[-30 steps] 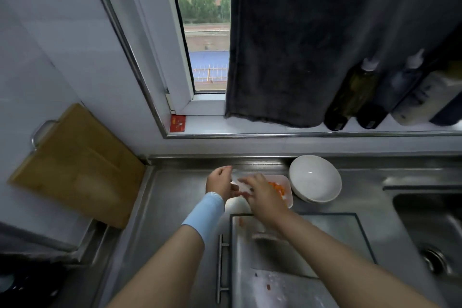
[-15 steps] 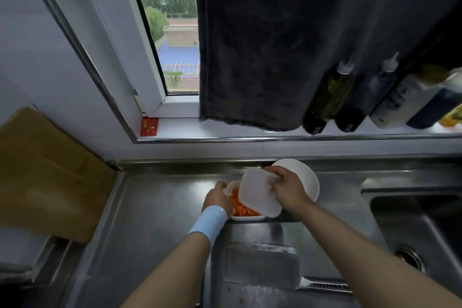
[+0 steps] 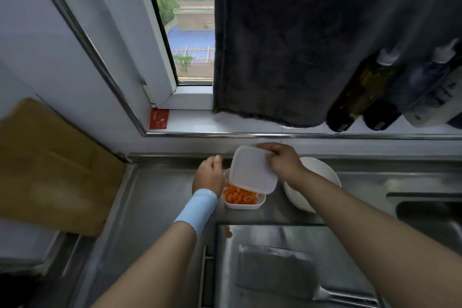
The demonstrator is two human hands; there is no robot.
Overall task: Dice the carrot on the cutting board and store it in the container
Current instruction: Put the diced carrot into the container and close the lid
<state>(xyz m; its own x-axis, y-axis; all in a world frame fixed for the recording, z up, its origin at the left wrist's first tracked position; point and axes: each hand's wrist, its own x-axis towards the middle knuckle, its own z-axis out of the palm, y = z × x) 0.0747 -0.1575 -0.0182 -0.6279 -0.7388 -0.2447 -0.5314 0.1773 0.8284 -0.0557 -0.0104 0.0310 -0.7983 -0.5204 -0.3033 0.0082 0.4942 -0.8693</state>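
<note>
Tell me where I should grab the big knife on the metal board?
Grip the cleaver by its handle, coming from the right. Its broad blade lies flat on the board, pointing left, so the handle at the near-right end is probably the safe part.

Home kitchen: steel counter [image 3: 155,202], sink [image 3: 430,217], oil bottles [image 3: 362,92] on windowsill.

Container [image 3: 243,205]: a small white tub with rounded corners, upright on the steel counter just beyond the far edge of the cutting board [image 3: 287,235], toward its 11 o'clock. Diced carrot [image 3: 240,195]: small orange cubes filling the tub, exposed at its 6 o'clock half. Lid [image 3: 251,170]: white, tilted over the tub's 12 o'clock half, gripped at its 2 o'clock corner by my right hand [image 3: 282,162]. Stray carrot piece [image 3: 228,233]: on the board, at 6 o'clock from the tub.
</note>
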